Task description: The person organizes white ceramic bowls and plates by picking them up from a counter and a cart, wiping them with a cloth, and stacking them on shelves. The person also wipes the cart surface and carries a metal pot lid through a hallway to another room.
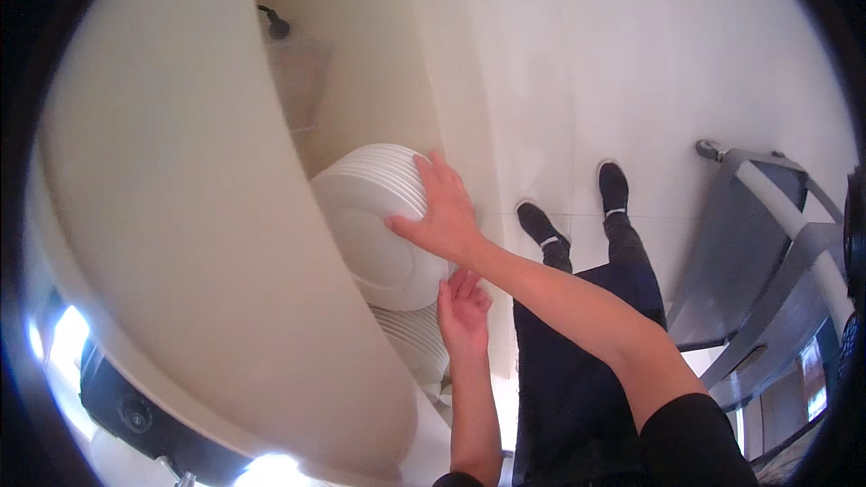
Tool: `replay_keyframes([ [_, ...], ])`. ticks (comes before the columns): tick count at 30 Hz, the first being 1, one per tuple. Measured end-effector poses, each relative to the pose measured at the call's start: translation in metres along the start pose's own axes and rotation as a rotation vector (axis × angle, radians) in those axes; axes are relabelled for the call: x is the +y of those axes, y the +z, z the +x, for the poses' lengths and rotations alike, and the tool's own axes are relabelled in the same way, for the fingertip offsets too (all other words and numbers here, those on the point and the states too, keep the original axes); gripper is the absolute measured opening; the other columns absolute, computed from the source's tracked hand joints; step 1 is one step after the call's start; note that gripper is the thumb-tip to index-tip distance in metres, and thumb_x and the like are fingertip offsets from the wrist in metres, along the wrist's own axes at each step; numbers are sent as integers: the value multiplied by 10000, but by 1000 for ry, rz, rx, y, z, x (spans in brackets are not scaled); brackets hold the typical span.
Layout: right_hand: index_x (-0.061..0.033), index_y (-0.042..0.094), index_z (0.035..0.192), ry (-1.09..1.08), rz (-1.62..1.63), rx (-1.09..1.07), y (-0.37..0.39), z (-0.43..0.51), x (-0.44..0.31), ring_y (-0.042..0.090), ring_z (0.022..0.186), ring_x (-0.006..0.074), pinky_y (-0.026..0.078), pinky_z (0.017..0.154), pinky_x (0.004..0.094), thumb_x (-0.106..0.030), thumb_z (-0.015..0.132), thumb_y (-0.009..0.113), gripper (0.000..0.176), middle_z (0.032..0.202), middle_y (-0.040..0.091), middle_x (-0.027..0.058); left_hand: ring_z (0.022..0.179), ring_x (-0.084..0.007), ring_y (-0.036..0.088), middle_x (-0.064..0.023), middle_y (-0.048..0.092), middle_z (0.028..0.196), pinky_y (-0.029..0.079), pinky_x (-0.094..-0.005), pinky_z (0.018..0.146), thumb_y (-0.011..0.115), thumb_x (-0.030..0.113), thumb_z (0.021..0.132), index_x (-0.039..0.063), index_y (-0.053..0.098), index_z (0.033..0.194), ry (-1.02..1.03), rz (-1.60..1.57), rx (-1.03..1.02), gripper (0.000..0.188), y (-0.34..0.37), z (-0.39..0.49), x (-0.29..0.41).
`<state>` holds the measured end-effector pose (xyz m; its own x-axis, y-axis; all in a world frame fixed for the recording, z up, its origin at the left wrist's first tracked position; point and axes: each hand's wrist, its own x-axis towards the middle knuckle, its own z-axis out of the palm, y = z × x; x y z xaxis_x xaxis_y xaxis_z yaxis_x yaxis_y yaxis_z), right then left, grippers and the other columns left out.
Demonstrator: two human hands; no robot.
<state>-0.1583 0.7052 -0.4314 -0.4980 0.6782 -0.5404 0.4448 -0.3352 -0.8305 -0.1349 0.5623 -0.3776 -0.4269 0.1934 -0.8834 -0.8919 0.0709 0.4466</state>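
Note:
A stack of white plates (369, 243) leans tilted on a shelf beneath a pale counter. My right hand (440, 210) grips its right side, with the thumb on the face of the front plate and the fingers spread across the rims. Just below, my left hand (465, 311) is palm up with slightly curled fingers, close to the lower right rim; whether it touches the plates is unclear. Behind and below my left hand's side lies another stack of white plates (413, 338), partly hidden by the counter and the first stack.
The curved pale counter top (223, 216) overhangs the shelf on the left. A black cable fitting (277, 26) and a clear plastic-looking box (301, 84) are further along. A grey wheeled cart (737, 237) stands on the right, and a black device (142, 412) is at lower left.

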Motion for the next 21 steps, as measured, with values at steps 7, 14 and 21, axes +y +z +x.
replay_keyframes([
  [7, -36, 302, 1367, -8, 160, 46, -2, -17, 24, 291, 1259, 399, 302, 1025, 471, -350, 564, 770, 981, 1419, 235, 236, 925, -161, 531, -104, 547, 1083, 426, -305, 744, 486, 268, 901, 4, 575, 1045, 696, 687, 739, 314, -42, -7, 23],
  [14, -41, 326, 1338, -25, 150, 37, -11, -15, 25, 331, 1214, 393, 323, 1007, 462, -317, 543, 769, 951, 1380, 298, 207, 1112, -253, 468, -139, 457, 1227, 394, -378, 928, 441, 273, 903, -36, 474, 1224, 986, 829, 690, 446, -8, 30, 33],
  [21, -58, 310, 1349, -1, 223, -4, -40, -18, 26, 350, 1225, 339, 312, 1028, 430, -308, 561, 784, 953, 1321, 363, 188, 1037, -258, 498, -154, 514, 1139, 403, -383, 902, 414, 289, 913, -61, 503, 1141, 868, 755, 677, 428, -12, 45, 83],
])
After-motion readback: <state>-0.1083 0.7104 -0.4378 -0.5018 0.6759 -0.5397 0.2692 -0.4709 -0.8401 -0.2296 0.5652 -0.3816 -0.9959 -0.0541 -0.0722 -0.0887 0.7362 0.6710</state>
